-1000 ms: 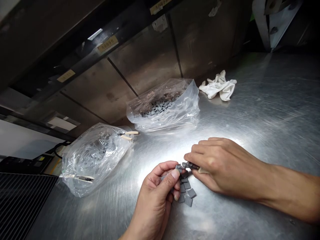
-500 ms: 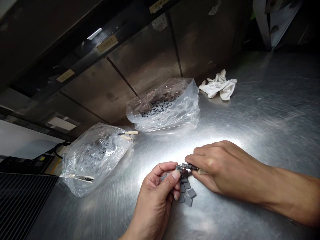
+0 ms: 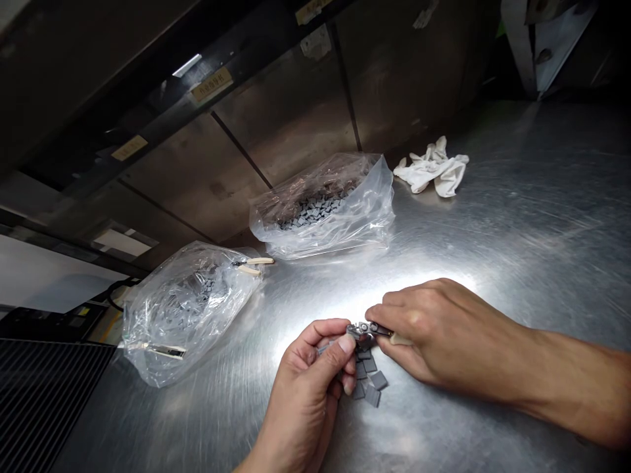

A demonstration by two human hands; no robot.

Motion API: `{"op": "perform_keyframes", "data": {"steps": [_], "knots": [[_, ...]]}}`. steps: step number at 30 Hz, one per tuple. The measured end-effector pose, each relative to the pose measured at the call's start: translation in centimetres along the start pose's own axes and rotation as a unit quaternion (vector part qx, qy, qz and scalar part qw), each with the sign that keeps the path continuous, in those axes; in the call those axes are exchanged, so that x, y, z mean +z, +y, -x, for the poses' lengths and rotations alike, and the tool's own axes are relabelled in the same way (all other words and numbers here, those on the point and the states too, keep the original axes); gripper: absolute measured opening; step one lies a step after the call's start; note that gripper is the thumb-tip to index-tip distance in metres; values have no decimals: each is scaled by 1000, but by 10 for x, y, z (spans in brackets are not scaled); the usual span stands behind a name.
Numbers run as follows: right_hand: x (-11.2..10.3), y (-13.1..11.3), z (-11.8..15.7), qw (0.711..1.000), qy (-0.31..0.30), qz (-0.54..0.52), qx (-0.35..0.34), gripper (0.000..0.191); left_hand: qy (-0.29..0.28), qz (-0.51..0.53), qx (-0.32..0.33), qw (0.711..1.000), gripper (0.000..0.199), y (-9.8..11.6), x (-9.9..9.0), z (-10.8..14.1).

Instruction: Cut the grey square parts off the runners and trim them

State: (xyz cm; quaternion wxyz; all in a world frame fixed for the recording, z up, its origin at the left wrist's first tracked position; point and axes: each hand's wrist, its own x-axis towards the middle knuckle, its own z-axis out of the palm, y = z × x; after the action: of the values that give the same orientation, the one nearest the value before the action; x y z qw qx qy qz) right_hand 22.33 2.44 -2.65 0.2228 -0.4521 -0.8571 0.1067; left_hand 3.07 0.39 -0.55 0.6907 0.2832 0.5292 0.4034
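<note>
My right hand is closed round a pair of small cutting pliers, whose metal jaws point left toward my other fingertips. Between thumb and forefinger, my left hand pinches a small grey piece, mostly covered by the thumb and the jaws. The plier tips meet or lie right beside that piece; I cannot tell which. Below the tips, several flat grey square pieces lie loose on the metal tabletop. Part of this group is hidden behind my left fingers.
A clear bag of grey pieces stands by the back panel. Left of it lies another clear bag, with cream-handled pliers and a craft knife on it. White gloves lie crumpled at the back. A black grille fills the lower left.
The pliers have turned slightly in my right hand, so their pivot shows more. My left hand and the loose grey pieces keep their places.
</note>
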Motion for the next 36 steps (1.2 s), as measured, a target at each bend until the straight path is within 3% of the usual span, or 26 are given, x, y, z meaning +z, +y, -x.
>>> {"op": "perform_keyframes", "data": {"steps": [15, 26, 33, 36], "knots": [[0, -1, 0, 1000, -10, -16, 14, 13, -9, -6, -4, 1000, 22, 1, 0, 0], [-4, -2, -3, 995, -8, -85, 54, 20, -11, -5, 5, 1000, 22, 1, 2, -1], [-12, 20, -9, 992, 9, 59, 114, 17, -1, -4, 4, 1000, 26, 1, 1, 1], [-13, 29, -9, 993, 27, 69, 96, 20, -3, -3, 4, 1000, 28, 0, 1, 1]]}}
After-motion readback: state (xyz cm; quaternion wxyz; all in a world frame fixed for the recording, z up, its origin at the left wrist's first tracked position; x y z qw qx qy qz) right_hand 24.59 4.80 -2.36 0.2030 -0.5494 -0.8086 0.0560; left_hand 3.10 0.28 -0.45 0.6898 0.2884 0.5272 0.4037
